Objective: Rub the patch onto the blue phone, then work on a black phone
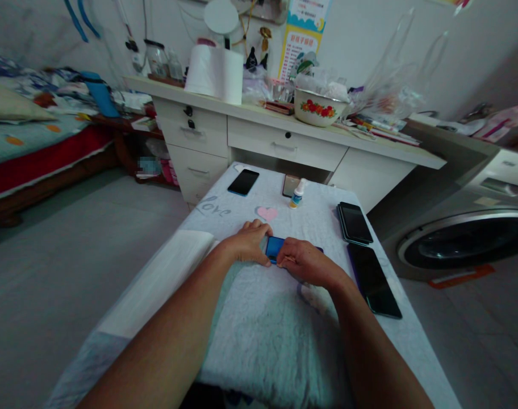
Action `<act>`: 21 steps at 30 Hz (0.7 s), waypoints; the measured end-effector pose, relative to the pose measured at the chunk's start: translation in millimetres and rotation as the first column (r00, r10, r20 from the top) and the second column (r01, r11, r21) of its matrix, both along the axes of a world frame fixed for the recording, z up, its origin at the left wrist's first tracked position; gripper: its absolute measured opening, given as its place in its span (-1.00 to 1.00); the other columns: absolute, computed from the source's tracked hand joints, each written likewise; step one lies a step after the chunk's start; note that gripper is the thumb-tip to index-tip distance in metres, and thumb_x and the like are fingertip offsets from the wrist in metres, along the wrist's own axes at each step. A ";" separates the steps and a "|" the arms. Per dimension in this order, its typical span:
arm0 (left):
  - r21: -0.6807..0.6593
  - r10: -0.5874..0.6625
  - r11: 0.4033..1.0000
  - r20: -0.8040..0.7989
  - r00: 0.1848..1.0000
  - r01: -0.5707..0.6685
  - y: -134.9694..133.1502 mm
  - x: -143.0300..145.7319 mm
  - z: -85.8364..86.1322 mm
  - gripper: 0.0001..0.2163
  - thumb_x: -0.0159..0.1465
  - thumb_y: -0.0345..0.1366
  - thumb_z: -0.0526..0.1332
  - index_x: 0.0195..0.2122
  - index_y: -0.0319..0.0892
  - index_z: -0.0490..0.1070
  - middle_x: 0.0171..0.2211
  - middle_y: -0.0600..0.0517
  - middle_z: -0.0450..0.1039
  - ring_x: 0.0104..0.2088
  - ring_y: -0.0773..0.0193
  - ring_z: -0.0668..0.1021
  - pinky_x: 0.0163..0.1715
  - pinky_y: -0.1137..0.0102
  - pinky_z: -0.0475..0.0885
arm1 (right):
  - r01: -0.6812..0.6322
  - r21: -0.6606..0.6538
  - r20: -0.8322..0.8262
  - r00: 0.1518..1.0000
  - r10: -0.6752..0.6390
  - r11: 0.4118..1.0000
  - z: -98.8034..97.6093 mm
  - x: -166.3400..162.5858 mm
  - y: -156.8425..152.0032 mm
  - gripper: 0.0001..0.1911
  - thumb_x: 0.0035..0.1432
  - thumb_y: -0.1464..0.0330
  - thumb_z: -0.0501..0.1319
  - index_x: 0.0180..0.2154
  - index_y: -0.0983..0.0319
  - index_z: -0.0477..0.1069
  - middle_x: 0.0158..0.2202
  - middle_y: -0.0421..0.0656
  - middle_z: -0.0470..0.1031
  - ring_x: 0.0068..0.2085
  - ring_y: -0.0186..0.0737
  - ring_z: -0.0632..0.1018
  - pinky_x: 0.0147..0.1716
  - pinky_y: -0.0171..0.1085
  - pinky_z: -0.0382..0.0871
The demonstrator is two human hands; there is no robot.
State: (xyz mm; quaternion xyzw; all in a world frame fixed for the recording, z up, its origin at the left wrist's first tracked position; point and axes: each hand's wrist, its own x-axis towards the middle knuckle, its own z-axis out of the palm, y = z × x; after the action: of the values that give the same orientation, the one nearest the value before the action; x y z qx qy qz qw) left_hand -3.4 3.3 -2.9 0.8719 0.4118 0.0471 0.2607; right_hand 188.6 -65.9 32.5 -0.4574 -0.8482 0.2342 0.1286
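Right now both my hands are on the blue phone (275, 247), which lies flat and crosswise, about midway between the left and right edges of the cloth-covered bench (259, 324). My left hand (251, 243) holds its left end, thumb at the near corner and forefinger at the far one, spread about the phone's width. My right hand (302, 258) is curled narrow over the other half, fingertips bunched down at the phone; I cannot tell whether they pinch anything. Just beyond my left hand is a pink heart (267, 213) printed on the cloth. Farther out, a small white bottle (297, 195) stands near the far edge, just in front of a gold phone (290, 184). A black-screened phone (243, 182) lies near the far left corner. Along the right edge lie two stacked dark devices (355, 222), with a larger dark tablet (375, 280) nearer me. A white sheet (163, 281) stretches along the left edge. Past the far edge, a flowered bowl (318, 108) sits on a white drawer unit (199, 130).
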 end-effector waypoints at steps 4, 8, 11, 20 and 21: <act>-0.001 -0.005 1.000 0.002 1.000 0.005 -0.3 -0.1 1.6 -0.38 -0.16 -0.04 0.36 -0.04 -0.02 0.25 -0.04 0.02 0.19 0.00 0.05 0.27 -0.01 0.27 0.27 | 0.041 -0.026 0.058 0.998 -0.040 0.999 6.1 4.1 -1.0 -0.80 0.06 0.59 0.15 -0.39 0.25 0.51 -0.35 -0.18 0.45 -0.34 -0.36 0.43 -0.28 -0.39 0.23; -0.007 -0.001 1.000 -0.003 1.000 0.001 -0.4 0.3 3.6 -0.38 -0.16 -0.05 0.36 -0.05 -0.02 0.25 -0.04 0.02 0.19 0.02 0.05 0.26 0.00 0.28 0.27 | 0.102 -0.065 0.118 0.989 -0.094 0.993 11.1 9.9 -1.2 -0.80 0.06 0.57 0.16 -0.40 0.24 0.53 -0.34 -0.17 0.45 -0.35 -0.36 0.43 -0.31 -0.39 0.22; -0.004 -0.008 1.000 -0.005 1.000 0.008 -0.5 0.5 4.8 -0.38 -0.15 -0.05 0.36 -0.04 -0.04 0.24 -0.04 0.02 0.20 0.02 0.05 0.26 0.00 0.28 0.26 | 0.118 -0.072 0.137 0.985 -0.107 0.990 11.2 11.0 -0.9 -0.79 0.07 0.57 0.15 -0.40 0.25 0.53 -0.35 -0.17 0.45 -0.35 -0.36 0.43 -0.32 -0.39 0.21; 0.000 -0.013 1.000 -0.002 1.000 0.013 0.5 0.7 1.4 -0.36 -0.16 -0.05 0.37 -0.03 -0.03 0.24 -0.04 0.02 0.19 0.01 0.06 0.26 0.02 0.27 0.25 | 0.186 0.097 0.046 0.981 -0.191 0.978 -11.0 5.5 9.8 -0.81 0.12 0.56 0.14 -0.34 0.28 0.51 -0.31 -0.15 0.41 -0.30 -0.35 0.42 -0.25 -0.37 0.23; -0.002 -0.009 1.000 -0.004 1.000 0.009 0.4 0.9 1.7 -0.36 -0.16 -0.05 0.37 -0.03 -0.03 0.24 -0.04 0.02 0.19 0.01 0.05 0.26 0.02 0.27 0.25 | 0.206 0.106 0.040 0.977 -0.211 0.973 -13.3 5.0 11.3 -0.81 0.13 0.56 0.13 -0.33 0.28 0.51 -0.31 -0.15 0.40 -0.30 -0.35 0.43 -0.24 -0.37 0.23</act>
State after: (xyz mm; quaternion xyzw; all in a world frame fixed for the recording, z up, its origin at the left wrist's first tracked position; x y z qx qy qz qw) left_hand -2.5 3.7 -1.2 0.8737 0.4083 0.0438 0.2610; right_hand 193.5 -54.5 19.2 -0.5426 -0.8093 0.1644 0.1539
